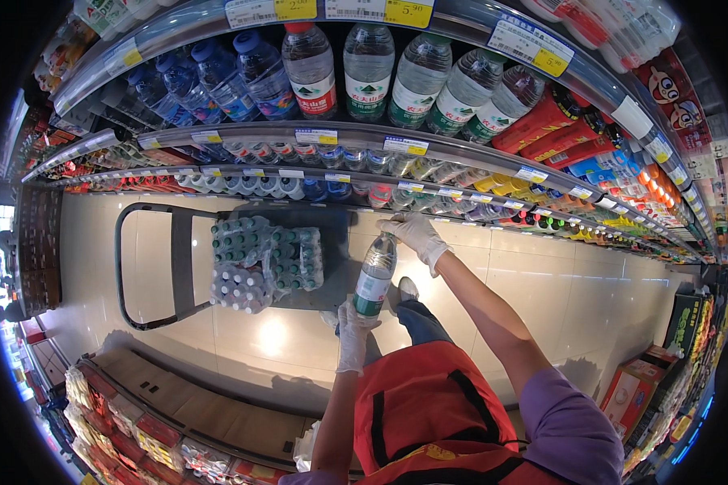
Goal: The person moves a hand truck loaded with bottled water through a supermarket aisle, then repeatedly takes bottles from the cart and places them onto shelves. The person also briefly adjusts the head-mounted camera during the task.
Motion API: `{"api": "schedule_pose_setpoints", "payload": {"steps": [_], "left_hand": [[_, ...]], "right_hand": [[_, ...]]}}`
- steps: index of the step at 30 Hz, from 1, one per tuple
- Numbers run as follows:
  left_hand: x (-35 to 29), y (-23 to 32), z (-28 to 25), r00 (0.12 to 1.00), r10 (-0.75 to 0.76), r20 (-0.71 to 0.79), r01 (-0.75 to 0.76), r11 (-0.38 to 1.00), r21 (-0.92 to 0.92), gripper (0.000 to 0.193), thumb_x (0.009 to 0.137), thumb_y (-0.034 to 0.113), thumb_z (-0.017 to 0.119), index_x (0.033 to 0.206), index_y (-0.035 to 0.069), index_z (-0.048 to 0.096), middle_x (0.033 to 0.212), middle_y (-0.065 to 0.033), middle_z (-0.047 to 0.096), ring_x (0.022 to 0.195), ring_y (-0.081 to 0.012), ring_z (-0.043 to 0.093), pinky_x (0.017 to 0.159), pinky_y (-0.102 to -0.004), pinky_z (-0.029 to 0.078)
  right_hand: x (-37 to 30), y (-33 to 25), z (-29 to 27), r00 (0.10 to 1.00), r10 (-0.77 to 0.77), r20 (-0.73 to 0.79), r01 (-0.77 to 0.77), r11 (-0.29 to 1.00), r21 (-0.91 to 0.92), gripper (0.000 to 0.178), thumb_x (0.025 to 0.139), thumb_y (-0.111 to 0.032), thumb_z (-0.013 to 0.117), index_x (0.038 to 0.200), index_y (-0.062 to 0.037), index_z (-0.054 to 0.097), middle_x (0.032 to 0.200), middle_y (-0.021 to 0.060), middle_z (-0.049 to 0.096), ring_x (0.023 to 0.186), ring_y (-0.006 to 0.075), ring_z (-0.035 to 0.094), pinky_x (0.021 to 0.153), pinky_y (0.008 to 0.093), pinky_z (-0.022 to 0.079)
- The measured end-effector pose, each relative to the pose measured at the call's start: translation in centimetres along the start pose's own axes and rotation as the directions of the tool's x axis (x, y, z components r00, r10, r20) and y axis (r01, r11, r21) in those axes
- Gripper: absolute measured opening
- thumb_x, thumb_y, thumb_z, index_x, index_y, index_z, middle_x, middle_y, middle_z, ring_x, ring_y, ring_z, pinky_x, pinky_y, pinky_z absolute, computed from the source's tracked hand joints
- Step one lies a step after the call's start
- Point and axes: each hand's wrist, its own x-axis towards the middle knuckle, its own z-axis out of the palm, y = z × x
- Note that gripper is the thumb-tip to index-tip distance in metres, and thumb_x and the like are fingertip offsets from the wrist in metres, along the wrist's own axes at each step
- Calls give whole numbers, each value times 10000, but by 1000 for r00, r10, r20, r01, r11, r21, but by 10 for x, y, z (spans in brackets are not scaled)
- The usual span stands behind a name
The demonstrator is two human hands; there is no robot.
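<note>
In front of me I hold a large clear water bottle [376,271] with a white and green label, tilted with its cap end away from me. My right hand [419,238], in a thin white glove, is closed around its neck and covers the cap. My left hand [354,333], also gloved, grips the base, and its fingertips are partly hidden by the bottle. Left of the bottle stands a dark flatbed trolley [328,275], carrying shrink-wrapped packs of green-capped bottles [295,259] and a pack of white-capped bottles [239,288].
A shelf rack runs across the far side, its upper tier lined with large water bottles [368,77] and red packages [546,121]. The trolley's handle [125,267] points left. Behind are a low brown ledge [194,396] and packaged goods [125,428]. A red carton [629,396] sits at right.
</note>
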Motion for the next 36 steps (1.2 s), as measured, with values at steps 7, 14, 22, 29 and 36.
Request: {"api": "schedule_pose_setpoints", "payload": {"steps": [7,14,22,29,36], "left_hand": [[1,-5,-1,997,-45,-54,49,997,65,495,994,439,485,1325,92,360,1235,-106,484,1082,-238,561,826,-409,554],[16,-32,-32,985,167,53,-175,916,360,501,1012,476,429,1333,100,349,1231,-117,518,1061,-245,580,827,-414,545],[10,-19,-31,997,-76,-11,77,997,19,589,978,216,561,1452,38,260,1364,-125,339,1219,-274,474,858,-384,572],[7,-11,-27,992,-120,-51,120,993,6,654,1002,503,420,1442,52,242,1377,-155,368,1200,-301,507,849,-458,569],[7,-15,-35,992,-127,-22,127,992,-1,613,1013,460,425,1426,32,278,1349,-150,372,1197,-279,496,844,-428,576]], "right_hand": [[10,6,-2,1000,-15,9,15,1000,-9,498,787,-427,768,966,35,712,818,62,670,708,123,549,653,279,458],[21,10,12,998,-66,-23,63,994,-91,498,770,-419,786,942,41,707,826,89,687,721,142,593,653,296,483],[27,6,24,998,-58,21,61,981,-183,473,745,-435,792,782,30,715,687,98,672,636,168,598,606,338,469],[21,-1,31,998,-45,52,53,985,-167,413,796,-397,772,798,12,718,694,55,666,622,116,573,583,279,461],[25,3,34,997,-40,61,52,979,-197,403,798,-374,771,815,25,720,693,56,665,621,116,575,583,281,462]]}}
